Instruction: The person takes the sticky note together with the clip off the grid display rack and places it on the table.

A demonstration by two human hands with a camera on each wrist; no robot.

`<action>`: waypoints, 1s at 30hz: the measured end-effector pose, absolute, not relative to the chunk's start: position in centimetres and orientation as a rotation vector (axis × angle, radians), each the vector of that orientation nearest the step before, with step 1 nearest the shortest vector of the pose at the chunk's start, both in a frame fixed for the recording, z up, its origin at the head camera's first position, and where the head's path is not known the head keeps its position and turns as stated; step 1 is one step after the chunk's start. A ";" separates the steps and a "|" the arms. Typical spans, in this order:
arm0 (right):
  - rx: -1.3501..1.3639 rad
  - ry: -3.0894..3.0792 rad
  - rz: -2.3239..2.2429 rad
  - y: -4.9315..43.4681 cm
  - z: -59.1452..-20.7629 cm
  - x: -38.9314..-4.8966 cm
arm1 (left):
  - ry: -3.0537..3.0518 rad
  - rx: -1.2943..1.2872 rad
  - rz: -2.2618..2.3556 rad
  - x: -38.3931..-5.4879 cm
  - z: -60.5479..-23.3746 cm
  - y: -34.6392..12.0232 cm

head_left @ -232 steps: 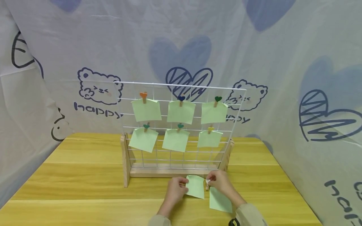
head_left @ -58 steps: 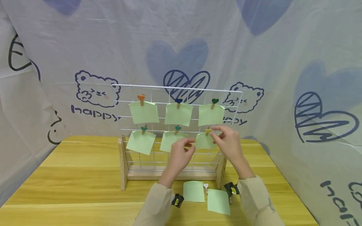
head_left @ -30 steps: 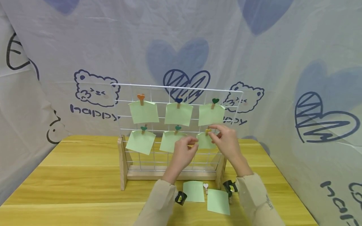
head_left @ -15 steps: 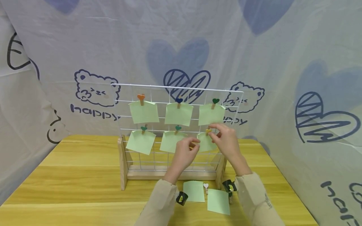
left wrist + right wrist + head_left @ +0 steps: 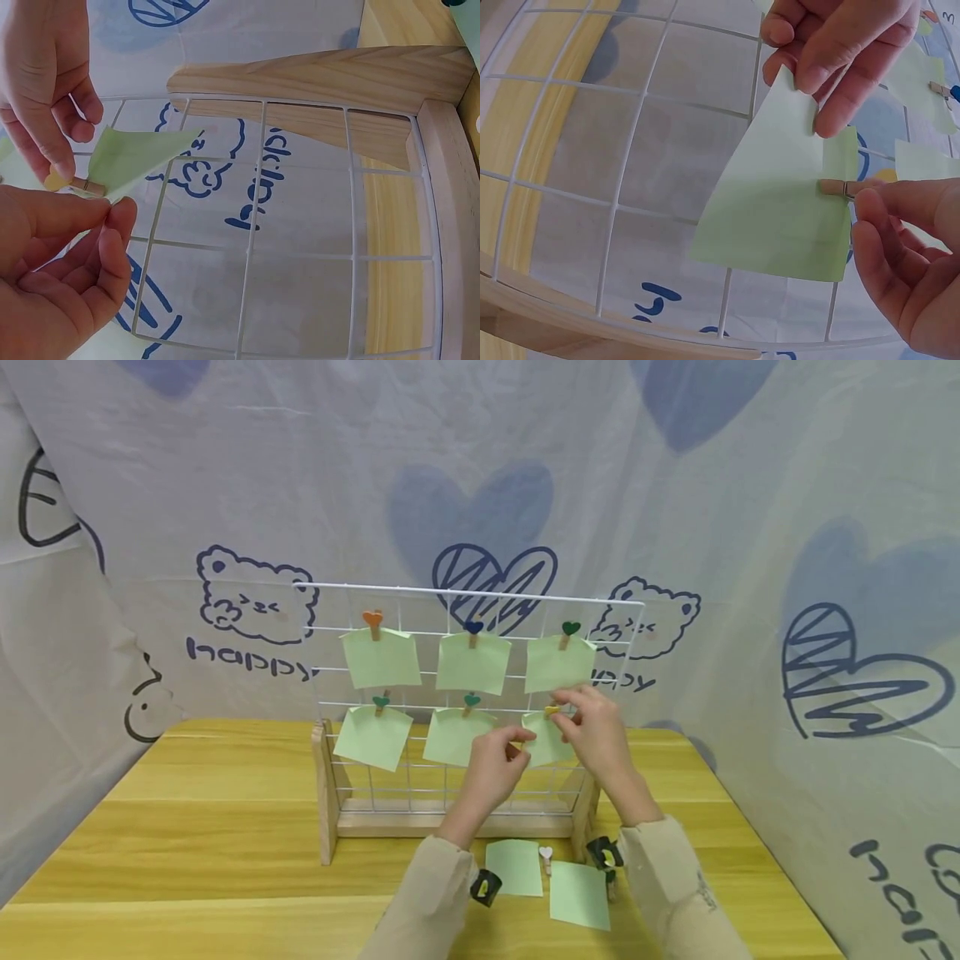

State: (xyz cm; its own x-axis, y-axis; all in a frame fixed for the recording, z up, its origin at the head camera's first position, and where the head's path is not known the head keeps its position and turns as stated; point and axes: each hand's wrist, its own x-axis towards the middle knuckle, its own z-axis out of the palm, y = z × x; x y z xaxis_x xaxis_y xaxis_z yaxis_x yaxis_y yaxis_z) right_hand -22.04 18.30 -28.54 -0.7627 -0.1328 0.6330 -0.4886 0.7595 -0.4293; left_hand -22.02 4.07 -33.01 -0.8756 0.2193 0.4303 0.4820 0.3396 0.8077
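Observation:
In the head view, a light green paper note point(image 5: 546, 745) hangs at the lower right of a white wire grid point(image 5: 480, 593). A small wooden clothespin point(image 5: 832, 187) with a yellow heart point(image 5: 552, 710) sits on the note's top edge. My right hand point(image 5: 596, 731) pinches this clothespin between thumb and fingertips. My left hand point(image 5: 495, 764) pinches the note's left edge, its thumb and index fingertips meeting there in the left wrist view. In the right wrist view, the note's face bows outward from the grid below the clothespin.
Several other green notes point(image 5: 472, 664) hang on the grid from heart clothespins. A wooden stand point(image 5: 453, 824) carries the grid. On the wooden table point(image 5: 187, 860) lie two green notes point(image 5: 513, 868), a white-heart clothespin point(image 5: 546, 857) and a dark green one, partly hidden.
Both hands have risen from the notes and white-heart clothespin on the table to the grid. Over the last second, my left hand moved slightly right to the note's edge; the right stayed at the yellow-heart clothespin.

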 end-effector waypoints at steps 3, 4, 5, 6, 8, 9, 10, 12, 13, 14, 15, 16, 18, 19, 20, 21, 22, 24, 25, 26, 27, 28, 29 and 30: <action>0.461 -2.374 0.791 18.2 -28.6 -22.0 | -2.371 -0.622 -1.556 -22.0 -33.0 4.1; 0.458 -2.376 0.790 18.2 -28.6 -22.0 | -2.374 -0.620 -1.556 -22.0 -33.0 4.0; 0.455 -2.377 0.787 18.2 -28.6 -22.0 | -2.374 -0.620 -1.557 -22.0 -33.0 4.0; 0.452 -2.379 0.785 18.2 -28.6 -22.0 | -2.373 -0.623 -1.558 -22.0 -32.9 4.0; 0.445 -2.381 0.781 18.1 -28.6 -22.0 | -2.368 -0.628 -1.560 -22.0 -32.9 4.0; 0.440 -2.381 0.777 18.1 -28.6 -22.0 | -2.364 -0.631 -1.560 -22.0 -32.9 4.0; 0.437 -2.381 0.775 18.1 -28.6 -22.0 | -2.360 -0.634 -1.557 -22.0 -32.9 4.0; 0.428 -2.379 0.770 18.1 -28.6 -22.0 | -2.352 -0.638 -1.551 -22.0 -33.0 4.0; 0.423 -2.377 0.763 18.0 -28.6 -22.0 | -2.350 -0.639 -1.548 -22.0 -33.0 4.0; 0.421 -2.375 0.753 18.0 -28.6 -22.0 | -2.347 -0.639 -1.545 -22.0 -33.0 4.0; 0.420 -2.371 0.739 18.0 -28.7 -22.1 | -2.345 -0.641 -1.541 -22.0 -33.0 4.0; 0.420 -2.366 0.727 18.0 -28.7 -22.1 | -2.341 -0.644 -1.538 -22.1 -33.0 4.0; 0.419 -2.352 0.699 17.9 -28.8 -22.2 | -2.340 -0.643 -1.535 -22.1 -33.0 4.0; 0.420 -2.344 0.688 17.8 -28.9 -22.3 | -2.338 -0.644 -1.534 -22.1 -33.0 4.0; 0.421 -2.335 0.678 17.8 -28.9 -22.3 | -2.337 -0.643 -1.534 -22.1 -33.0 4.0; 0.419 -2.325 0.670 17.8 -29.0 -22.4 | -2.336 -0.643 -1.532 -22.1 -33.0 4.0; 0.417 -2.318 0.668 17.8 -29.0 -22.4 | -2.335 -0.643 -1.530 -22.1 -33.0 4.0; 0.413 -2.302 0.666 17.8 -29.1 -22.4 | -2.335 -0.644 -1.526 -22.1 -33.0 4.0; 0.412 -2.297 0.669 17.8 -29.1 -22.4 | -2.334 -0.645 -1.523 -22.1 -33.1 4.0; 0.408 -2.290 0.668 17.8 -29.1 -22.5 | -2.333 -0.645 -1.520 -22.1 -33.1 4.0; 0.406 -2.283 0.672 17.8 -29.1 -22.5 | -2.333 -0.642 -1.518 -22.1 -33.1 4.0; 0.403 -2.275 0.676 17.8 -29.1 -22.5 | -2.333 -0.639 -1.518 -22.1 -33.1 4.0; 0.402 -2.266 0.680 17.8 -29.1 -22.5 | -2.332 -0.637 -1.518 -22.1 -33.1 4.0; 0.401 -2.257 0.684 17.9 -29.1 -22.5 | -2.332 -0.635 -1.519 -22.1 -33.1 4.0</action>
State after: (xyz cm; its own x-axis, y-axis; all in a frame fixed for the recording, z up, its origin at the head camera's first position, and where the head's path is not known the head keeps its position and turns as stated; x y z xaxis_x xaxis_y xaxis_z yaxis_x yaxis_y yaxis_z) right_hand -22.49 17.87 -29.13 -0.6835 -0.0789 0.7257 -0.4687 0.8096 -0.3534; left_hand -22.07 3.96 -33.13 -0.8620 0.2053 0.4634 0.5068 0.3483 0.7885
